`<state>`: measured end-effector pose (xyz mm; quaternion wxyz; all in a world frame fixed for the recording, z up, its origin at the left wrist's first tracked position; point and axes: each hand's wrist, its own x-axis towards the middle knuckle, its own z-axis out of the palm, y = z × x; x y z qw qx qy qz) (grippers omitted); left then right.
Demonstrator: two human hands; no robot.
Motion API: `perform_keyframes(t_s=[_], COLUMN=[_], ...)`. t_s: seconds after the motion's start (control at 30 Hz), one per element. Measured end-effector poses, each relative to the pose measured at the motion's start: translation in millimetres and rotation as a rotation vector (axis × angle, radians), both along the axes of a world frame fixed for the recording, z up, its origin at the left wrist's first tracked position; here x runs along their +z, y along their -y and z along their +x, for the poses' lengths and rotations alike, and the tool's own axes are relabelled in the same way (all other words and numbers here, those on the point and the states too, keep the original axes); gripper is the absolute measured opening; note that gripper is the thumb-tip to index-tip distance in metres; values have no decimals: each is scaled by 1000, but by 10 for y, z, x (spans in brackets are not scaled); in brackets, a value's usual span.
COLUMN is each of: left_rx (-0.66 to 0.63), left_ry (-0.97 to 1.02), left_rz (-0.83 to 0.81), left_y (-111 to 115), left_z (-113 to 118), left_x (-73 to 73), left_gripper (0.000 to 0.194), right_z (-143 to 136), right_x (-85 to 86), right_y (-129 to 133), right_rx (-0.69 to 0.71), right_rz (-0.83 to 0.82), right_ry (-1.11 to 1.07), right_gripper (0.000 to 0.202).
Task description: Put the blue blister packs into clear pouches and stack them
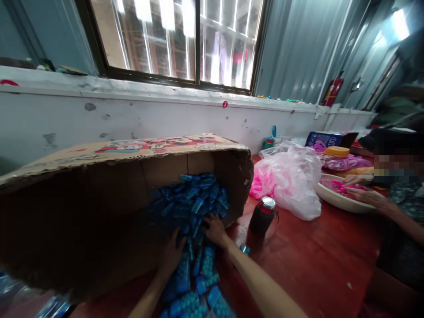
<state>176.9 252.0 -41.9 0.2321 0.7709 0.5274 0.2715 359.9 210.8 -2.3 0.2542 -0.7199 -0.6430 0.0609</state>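
Note:
A large cardboard box (pixel 232 185) lies on its side, its mouth facing me. Inside is a heap of small blue packets (pixel 198 198) that look full of little round beads. More blue packets (pixel 207 265) spill from the mouth onto the red table towards me. My right hand (pixel 215 229) reaches in at the right of the heap, fingers apart against the packets. On the left side of the spill, my left hand (pixel 172 251) touches the packets with its fingers spread; its far side is dark and slightly blurred. Neither hand shows a firm grasp.
A dark-sleeved jar (pixel 263 216) with a metal lid stands right of the box on the red table (pixel 298 251). Beyond it lie plastic bags (pixel 291 176). At the right, another person's hands (pixel 361 190) work over a white basin (pixel 341 201) of pink pieces.

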Motion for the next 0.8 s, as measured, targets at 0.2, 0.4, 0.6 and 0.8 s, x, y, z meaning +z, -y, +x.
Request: perform_keyframes(t_s=[0.2,0.4,0.6,0.8], left_rx=[-54,-146,-11,15], left_ry=[-76,-115,-282,-269], left_rz=[72,-31,16,-40], left_y=[353,533,1070,1839], left_z=[-37,-225,-642,-593], left_x=[162,308,384,188], left_gripper=[46,52,53,54], right_z=[-177,-118,-178,-802], right_x=[92,111,126,-285], right_y=[298,622,2004,2745], right_rx=[139,143,-124,2], right_rz=[-9,-31,120,-38], right_ry=[-28,-134,-82,93], right_gripper=[47,51,48,68])
